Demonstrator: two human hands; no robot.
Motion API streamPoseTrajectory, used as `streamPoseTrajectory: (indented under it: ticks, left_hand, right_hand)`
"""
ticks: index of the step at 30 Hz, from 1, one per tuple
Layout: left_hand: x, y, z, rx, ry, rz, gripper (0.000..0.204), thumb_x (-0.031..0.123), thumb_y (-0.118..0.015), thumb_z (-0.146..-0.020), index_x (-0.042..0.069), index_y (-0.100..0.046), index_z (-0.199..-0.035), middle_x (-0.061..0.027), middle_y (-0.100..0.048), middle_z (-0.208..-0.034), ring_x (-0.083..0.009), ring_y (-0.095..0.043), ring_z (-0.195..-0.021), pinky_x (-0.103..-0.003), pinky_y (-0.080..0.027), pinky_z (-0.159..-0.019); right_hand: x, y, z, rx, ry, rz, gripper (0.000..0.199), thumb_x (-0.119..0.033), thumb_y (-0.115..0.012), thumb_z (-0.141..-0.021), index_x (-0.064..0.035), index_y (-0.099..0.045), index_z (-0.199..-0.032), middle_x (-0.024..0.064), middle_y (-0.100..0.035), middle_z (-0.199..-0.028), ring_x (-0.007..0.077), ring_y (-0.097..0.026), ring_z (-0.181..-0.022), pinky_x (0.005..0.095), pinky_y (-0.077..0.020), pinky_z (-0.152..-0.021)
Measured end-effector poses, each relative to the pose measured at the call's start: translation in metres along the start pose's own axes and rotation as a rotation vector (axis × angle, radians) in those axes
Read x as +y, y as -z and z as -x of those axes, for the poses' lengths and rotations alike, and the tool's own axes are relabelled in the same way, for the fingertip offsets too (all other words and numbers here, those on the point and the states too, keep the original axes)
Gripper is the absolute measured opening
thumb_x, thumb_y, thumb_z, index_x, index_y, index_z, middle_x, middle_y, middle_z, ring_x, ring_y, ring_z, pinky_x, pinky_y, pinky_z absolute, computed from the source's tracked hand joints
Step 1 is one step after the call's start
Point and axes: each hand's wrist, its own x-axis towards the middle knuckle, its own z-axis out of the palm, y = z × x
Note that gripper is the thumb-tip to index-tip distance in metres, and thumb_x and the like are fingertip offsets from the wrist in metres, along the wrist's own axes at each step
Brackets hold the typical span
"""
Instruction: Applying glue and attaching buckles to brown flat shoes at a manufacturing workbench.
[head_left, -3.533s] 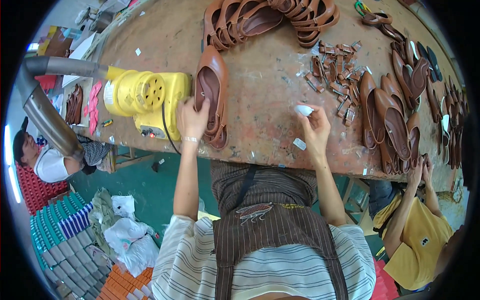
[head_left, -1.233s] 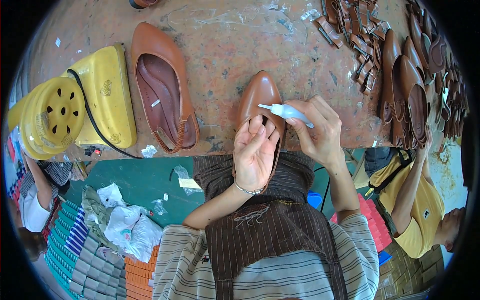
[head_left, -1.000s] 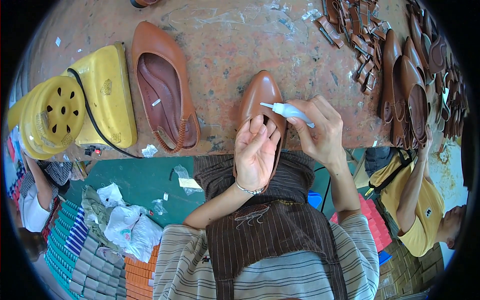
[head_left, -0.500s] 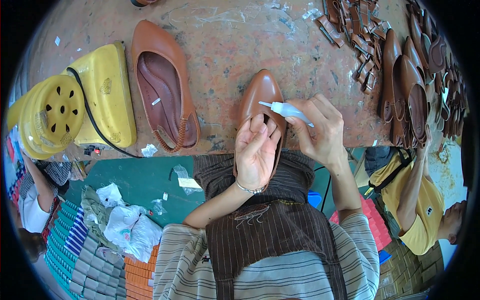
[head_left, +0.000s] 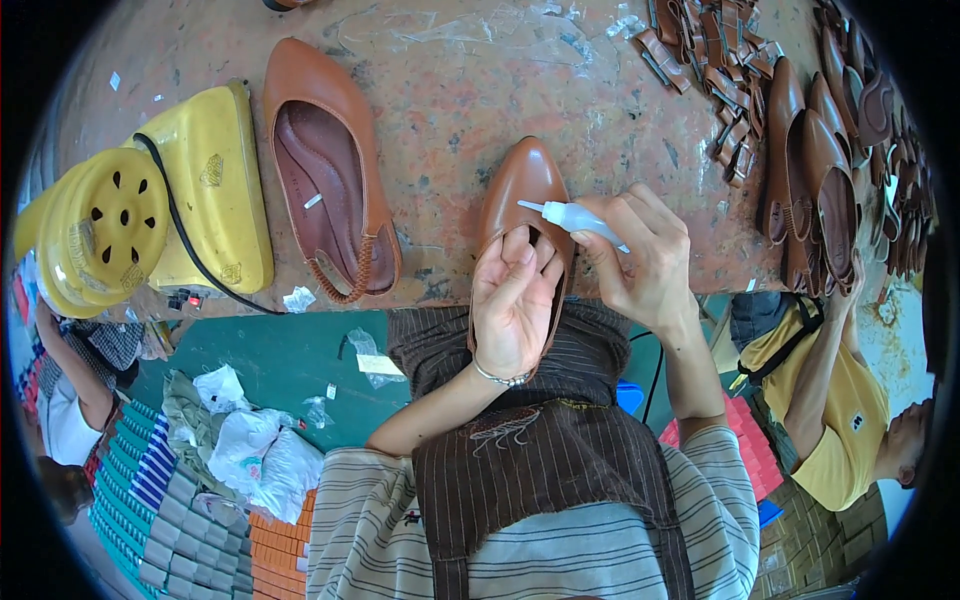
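A brown pointed slingback shoe (head_left: 523,183) lies at the table's front edge, toe pointing away from me. My left hand (head_left: 517,300) is palm up in its opening, holding it from inside; the fingertips are hidden under the toe part. In my right hand (head_left: 645,250) is a small translucent squeeze bottle (head_left: 580,221) with a thin white nozzle, gripped between thumb and fingers. Its tip points left, at or just above the toe's upper near the opening; I cannot tell if it touches. Another brown slingback shoe (head_left: 318,78) rests to the left.
A yellow machine (head_left: 205,190) with a black cord stands at the left. Brown bow-like straps (head_left: 735,95) are heaped at the far right, beside several brown shoes (head_left: 830,190). A person in yellow (head_left: 840,430) works at the right, another person (head_left: 75,400) at the left.
Hardly anything differs. My hands, the shoe and the bottle keep nearly the same places; the person at the right has shifted slightly.
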Motion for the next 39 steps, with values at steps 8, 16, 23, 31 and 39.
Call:
streamPoseTrajectory:
  ticks: [8, 16, 23, 31, 39]
  left_hand:
    - [0.0, 0.005, 0.001, -0.04, 0.011, 0.014, 0.022, 0.0, -0.047, -0.092, 0.001, -0.044, -0.114, -0.0035, -0.048, -0.103, -0.0238, -0.044, -0.121, -0.041, -0.032, -0.108]
    - [-0.001, 0.0, -0.001, -0.052, -0.003, 0.004, 0.013, 0.0, -0.049, -0.092, 0.004, -0.045, -0.103, -0.0018, -0.043, -0.094, -0.0213, -0.046, -0.115, -0.039, -0.033, -0.106]
    - [0.0, 0.003, 0.001, -0.016, 0.016, 0.012, 0.01, 0.0, -0.049, -0.092, 0.004, -0.046, -0.101, -0.0009, -0.044, -0.094, -0.0188, -0.048, -0.111, -0.036, -0.036, -0.102]
    - [0.003, -0.013, -0.002, 0.107, 0.032, -0.026, 0.008, -0.001, -0.048, -0.092, 0.006, -0.046, -0.095, 0.0003, -0.044, -0.088, -0.0143, -0.049, -0.099, -0.034, -0.039, -0.096]
    - [0.001, 0.005, 0.0, -0.006, 0.009, -0.054, 0.009, 0.002, -0.051, -0.089, 0.008, -0.047, -0.094, -0.0008, -0.045, -0.094, -0.0156, -0.042, -0.088, -0.032, -0.036, -0.082]
  right_hand:
    - [0.001, 0.004, 0.004, 0.009, -0.026, 0.021, 0.015, -0.005, -0.068, -0.075, -0.0038, -0.063, -0.089, 0.0088, -0.059, -0.071, 0.0263, -0.054, -0.063, 0.0348, -0.0452, -0.058]
    - [-0.001, -0.001, 0.0, 0.011, 0.003, 0.007, 0.015, -0.005, -0.067, -0.075, -0.0035, -0.063, -0.089, 0.0093, -0.059, -0.073, 0.0268, -0.055, -0.066, 0.0349, -0.0463, -0.059]
    - [-0.001, 0.006, 0.006, -0.024, -0.069, 0.027, 0.016, -0.004, -0.068, -0.074, -0.003, -0.063, -0.089, 0.0094, -0.06, -0.074, 0.0272, -0.055, -0.066, 0.0355, -0.0466, -0.06]
    - [0.016, 0.008, 0.01, 0.067, -0.155, -0.175, 0.024, -0.006, -0.071, -0.075, -0.0014, -0.067, -0.098, 0.0091, -0.063, -0.08, 0.0225, -0.06, -0.077, 0.0301, -0.048, -0.067]
    - [0.055, -0.033, -0.034, 0.537, -0.326, -0.654, 0.021, -0.002, -0.07, -0.079, 0.0007, -0.064, -0.099, 0.0088, -0.067, -0.097, 0.0131, -0.063, -0.092, 0.0278, -0.0509, -0.08]
